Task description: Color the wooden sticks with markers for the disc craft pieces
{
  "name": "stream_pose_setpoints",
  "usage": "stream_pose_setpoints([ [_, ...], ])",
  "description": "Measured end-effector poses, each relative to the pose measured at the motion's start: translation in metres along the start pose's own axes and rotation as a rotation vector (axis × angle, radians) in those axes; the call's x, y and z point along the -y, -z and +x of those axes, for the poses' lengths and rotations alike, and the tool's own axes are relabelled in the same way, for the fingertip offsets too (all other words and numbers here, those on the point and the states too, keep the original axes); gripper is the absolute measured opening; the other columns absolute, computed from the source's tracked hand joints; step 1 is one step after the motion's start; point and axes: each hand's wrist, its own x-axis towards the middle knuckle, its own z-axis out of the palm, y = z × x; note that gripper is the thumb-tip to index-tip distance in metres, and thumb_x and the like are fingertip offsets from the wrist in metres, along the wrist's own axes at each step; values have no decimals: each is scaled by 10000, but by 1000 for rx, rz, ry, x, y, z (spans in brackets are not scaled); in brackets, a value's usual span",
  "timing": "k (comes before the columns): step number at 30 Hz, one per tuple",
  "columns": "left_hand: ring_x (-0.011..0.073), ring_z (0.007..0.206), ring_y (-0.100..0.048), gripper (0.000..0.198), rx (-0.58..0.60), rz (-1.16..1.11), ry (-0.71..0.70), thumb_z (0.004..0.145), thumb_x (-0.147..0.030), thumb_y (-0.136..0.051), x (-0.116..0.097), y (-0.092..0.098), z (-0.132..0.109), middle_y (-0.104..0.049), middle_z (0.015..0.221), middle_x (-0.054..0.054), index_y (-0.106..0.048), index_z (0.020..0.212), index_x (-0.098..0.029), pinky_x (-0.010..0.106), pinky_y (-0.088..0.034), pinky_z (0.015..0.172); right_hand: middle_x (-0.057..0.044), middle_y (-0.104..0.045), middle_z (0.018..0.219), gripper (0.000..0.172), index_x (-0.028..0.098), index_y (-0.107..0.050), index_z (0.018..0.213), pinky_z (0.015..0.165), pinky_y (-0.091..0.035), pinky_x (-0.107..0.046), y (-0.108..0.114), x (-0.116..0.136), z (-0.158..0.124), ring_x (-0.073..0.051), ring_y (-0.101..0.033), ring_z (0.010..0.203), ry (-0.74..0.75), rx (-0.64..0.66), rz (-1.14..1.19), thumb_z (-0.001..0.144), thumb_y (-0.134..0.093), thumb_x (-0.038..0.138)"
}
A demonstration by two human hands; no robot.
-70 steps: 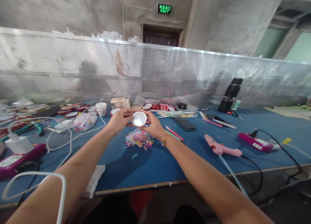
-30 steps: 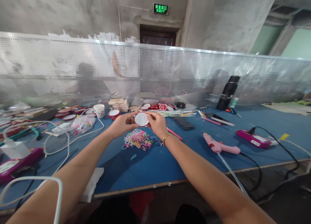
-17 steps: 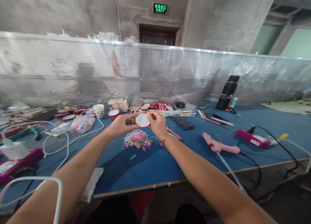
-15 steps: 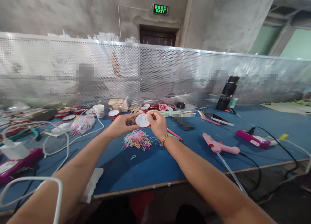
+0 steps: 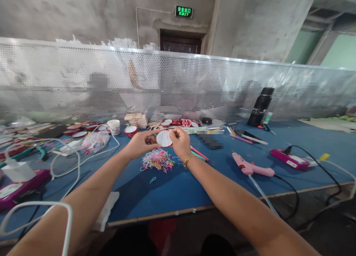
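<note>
Between both hands, above the blue table, is a round white disc with a red rim [image 5: 163, 138]. My left hand [image 5: 141, 143] pinches its left edge between thumb and fingers. At its right edge my right hand [image 5: 180, 140] is closed, thumb on the white face; a gold bracelet [image 5: 188, 160] circles that wrist. Just below the disc lies a heap of small colourful plastic loop pins [image 5: 158, 160], and a single teal pin [image 5: 152, 180] sits apart in front of it. Fingers behind the disc are partly hidden.
A pink glue gun [image 5: 250, 166] rests to the right, near a purple power strip [image 5: 290, 159]. Behind are a black thermos [image 5: 260, 107], a paper cup [image 5: 114, 127] and stacked red-rimmed discs [image 5: 130, 130]. White cables [image 5: 66, 211] cross the left side. A perforated metal screen [image 5: 178, 82] bounds the table.
The disc and both hands stay nearly in place, with the disc turned very slightly. The whole view has shifted by a few pixels.
</note>
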Motion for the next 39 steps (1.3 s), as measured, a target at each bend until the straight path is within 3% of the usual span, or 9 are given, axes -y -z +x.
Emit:
stream_pose_setpoints([
  [5,139,685,-605,707,2,-2,62,657,-359,-758,1,2,2,-668,793,35,-533,1307,-192,261,-481,619,-20,-645,744,266,182,-636,852,666,-452,-238,2,-3,3,-133,-559,657,137,3,-103,891,-465,381],
  [9,157,776,-634,558,-109,-7,214,728,-434,-681,1,-2,4,-681,963,77,-586,1222,-194,250,-490,596,-46,-692,949,270,197,-661,978,792,-462,-258,3,0,1,-153,-611,828,244,95,-95,921,-450,356],
  [13,130,691,-605,405,-170,-54,195,705,-441,-695,6,-3,7,-682,809,45,-682,982,-146,245,-477,598,-43,-686,1060,274,221,-666,1044,849,-466,-262,1,1,-2,-156,-621,934,262,204,-69,926,-468,371],
  [17,106,602,-551,364,-228,-24,111,656,-425,-740,10,2,10,-651,677,15,-700,865,-130,238,-445,572,-32,-693,985,314,243,-626,1155,788,-479,-255,0,-6,-1,-142,-626,832,215,264,-87,894,-527,388],
  [23,124,655,-579,381,-215,-28,129,698,-432,-704,9,3,9,-702,776,46,-713,950,-147,250,-459,603,-17,-687,794,207,201,-671,904,683,-474,-234,-2,-14,1,-132,-618,706,138,322,-87,854,-568,374],
  [30,124,627,-560,384,-278,-50,192,683,-477,-699,10,4,10,-686,723,34,-717,868,-141,247,-447,584,1,-654,661,252,202,-648,853,581,-485,-240,-5,-8,-3,-131,-611,582,33,417,84,838,-570,441],
  [35,129,641,-589,421,-167,-34,290,706,-536,-661,8,1,7,-685,734,33,-690,879,-154,238,-459,581,1,-658,655,268,197,-636,843,529,-505,-254,-5,-16,3,-138,-612,537,-123,363,174,805,-593,459],
  [39,141,653,-622,414,-139,86,296,757,-567,-592,15,4,7,-700,752,45,-680,857,-175,239,-462,578,-3,-665,664,237,190,-635,917,515,-496,-252,2,-28,14,-143,-619,532,-180,263,66,829,-558,395],
])
